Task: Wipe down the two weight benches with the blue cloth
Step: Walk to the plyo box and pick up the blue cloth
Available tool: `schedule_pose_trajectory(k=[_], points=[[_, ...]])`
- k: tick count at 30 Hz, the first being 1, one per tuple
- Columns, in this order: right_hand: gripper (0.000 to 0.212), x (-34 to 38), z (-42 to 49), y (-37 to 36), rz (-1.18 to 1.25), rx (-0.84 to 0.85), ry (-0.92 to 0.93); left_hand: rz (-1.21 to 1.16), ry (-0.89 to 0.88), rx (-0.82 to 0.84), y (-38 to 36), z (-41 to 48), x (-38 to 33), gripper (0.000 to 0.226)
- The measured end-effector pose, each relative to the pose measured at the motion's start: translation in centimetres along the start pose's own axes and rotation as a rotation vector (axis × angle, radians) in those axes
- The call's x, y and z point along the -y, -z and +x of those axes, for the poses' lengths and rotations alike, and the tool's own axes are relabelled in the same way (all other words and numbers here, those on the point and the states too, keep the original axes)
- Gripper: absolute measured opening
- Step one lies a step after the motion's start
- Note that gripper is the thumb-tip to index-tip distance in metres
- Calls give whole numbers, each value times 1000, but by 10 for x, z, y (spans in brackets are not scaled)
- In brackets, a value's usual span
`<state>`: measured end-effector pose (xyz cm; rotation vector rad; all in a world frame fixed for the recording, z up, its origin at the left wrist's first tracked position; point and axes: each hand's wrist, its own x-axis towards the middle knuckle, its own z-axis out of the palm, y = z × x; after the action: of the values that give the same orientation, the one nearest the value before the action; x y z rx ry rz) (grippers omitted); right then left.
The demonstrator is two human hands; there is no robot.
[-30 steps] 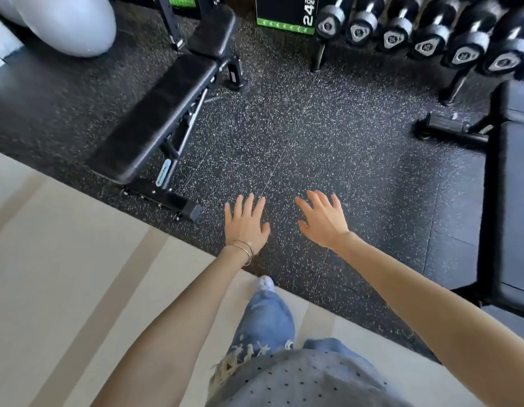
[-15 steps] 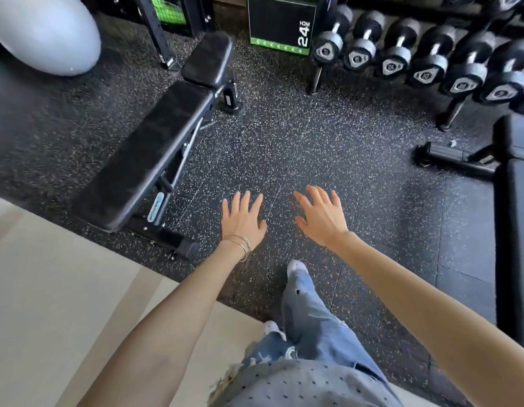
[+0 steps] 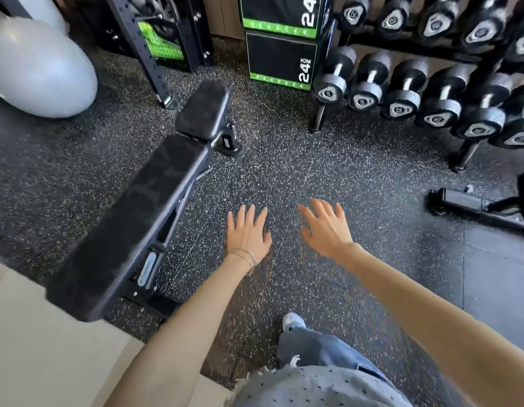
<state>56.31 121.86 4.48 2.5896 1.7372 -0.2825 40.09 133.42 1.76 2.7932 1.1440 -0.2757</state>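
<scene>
Head camera looks down onto a speckled black rubber floor [image 3: 313, 160], and I see both bare arms stretched forward over it. My left hand [image 3: 247, 235] is palm-down with its fingers straight and slightly spread, holding nothing; thin gold bracelets [image 3: 244, 257] sit at its wrist. My right hand [image 3: 325, 227] is just beside it, apart from it, also palm-down, fingers loose and fanned, gripping nothing. Whether either hand touches the floor I cannot tell.

One weight bench [image 3: 137, 212] lies to the left of the left hand, near it but not touching, running diagonally from the lower left up toward the centre. Its long black back pad is flat, and the shorter seat pad [image 3: 203, 110] follows at the far end. The second weight bench [image 3: 460, 202] is at the right edge, well apart from the right hand; I see only its floor bar and a sliver of black pad. Where the blue cloth is I cannot tell.

Beyond the hands, black hex dumbbells [image 3: 401, 92] fill a sloped rack along the upper right. Black and green plyo boxes [image 3: 279, 60] marked 24 are stacked left of it. A pale grey exercise ball [image 3: 40, 71] sits at the upper left, beside a black rack upright [image 3: 143, 51]. A beige floor [image 3: 34, 348] meets the rubber at the lower left. Below the arms, a white shoe [image 3: 293, 320] and a blue jeans leg [image 3: 313, 348] stand on the rubber.
</scene>
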Motion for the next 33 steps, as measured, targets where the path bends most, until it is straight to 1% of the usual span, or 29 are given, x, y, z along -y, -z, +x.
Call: schedule_pose_trajectory(k=[5,11,15,23,28,33], points=[[60,-24,83,20,-29,10,11,4,-12,-9,20,82,9,65],[62,-28,178,25,-33,51,9,-12,-12,14,32,175,48,63],[63,-28,259,33,-1,44,-40,8,-48,39,42,253,82,63],[63,-29,413,67,36,4,-124,34,-156,15,100,414,134,64],[62,-52,483,77,46,1,-149,44,-217,5,122,500,136,64],[64,-98,558,82,39,12,-153,34,-238,10,130,589,122,63]])
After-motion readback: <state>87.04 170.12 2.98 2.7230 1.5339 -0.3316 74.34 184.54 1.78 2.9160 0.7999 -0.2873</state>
